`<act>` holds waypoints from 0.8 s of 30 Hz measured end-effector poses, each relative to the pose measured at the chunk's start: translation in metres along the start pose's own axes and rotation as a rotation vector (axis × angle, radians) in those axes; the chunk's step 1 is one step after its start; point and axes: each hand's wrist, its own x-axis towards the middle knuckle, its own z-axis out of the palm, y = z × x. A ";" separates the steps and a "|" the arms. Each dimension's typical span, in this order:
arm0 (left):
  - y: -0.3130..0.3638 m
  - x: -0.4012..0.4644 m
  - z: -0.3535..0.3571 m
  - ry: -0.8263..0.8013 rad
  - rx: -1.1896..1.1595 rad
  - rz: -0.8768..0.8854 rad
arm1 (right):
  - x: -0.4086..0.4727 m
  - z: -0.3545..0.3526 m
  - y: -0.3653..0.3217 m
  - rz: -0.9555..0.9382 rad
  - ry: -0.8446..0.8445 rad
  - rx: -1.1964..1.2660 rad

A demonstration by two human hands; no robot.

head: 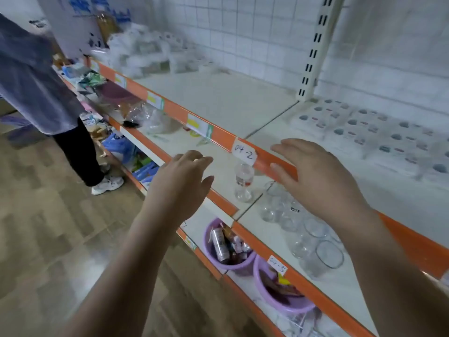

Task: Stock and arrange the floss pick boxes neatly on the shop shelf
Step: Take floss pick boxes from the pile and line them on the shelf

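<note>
White floss pick boxes in neat rows.

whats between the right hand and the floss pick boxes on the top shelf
In the head view, only bare white shelf lies between the right hand and the floss pick boxes; the hand holds nothing.

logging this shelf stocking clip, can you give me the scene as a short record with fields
left hand: left hand open, holds nothing, in front of the shelves
right hand: right hand open, empty, over the orange shelf edge
floss pick boxes: floss pick boxes in rows on the top shelf, right bay
below: glass jars, plastic bottle, two purple tubs
other: a second person stands at left
</note>
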 end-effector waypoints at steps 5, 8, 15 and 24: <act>-0.101 0.026 -0.017 -0.025 -0.015 -0.044 | 0.075 0.037 -0.062 0.018 -0.049 0.031; -0.150 0.053 -0.021 -0.034 -0.004 -0.055 | 0.122 0.059 -0.087 0.028 -0.064 0.046; -0.258 0.150 -0.014 -0.020 -0.005 -0.071 | 0.261 0.130 -0.120 0.008 -0.040 0.072; -0.372 0.308 -0.035 -0.041 0.068 -0.025 | 0.452 0.175 -0.150 0.044 -0.090 0.061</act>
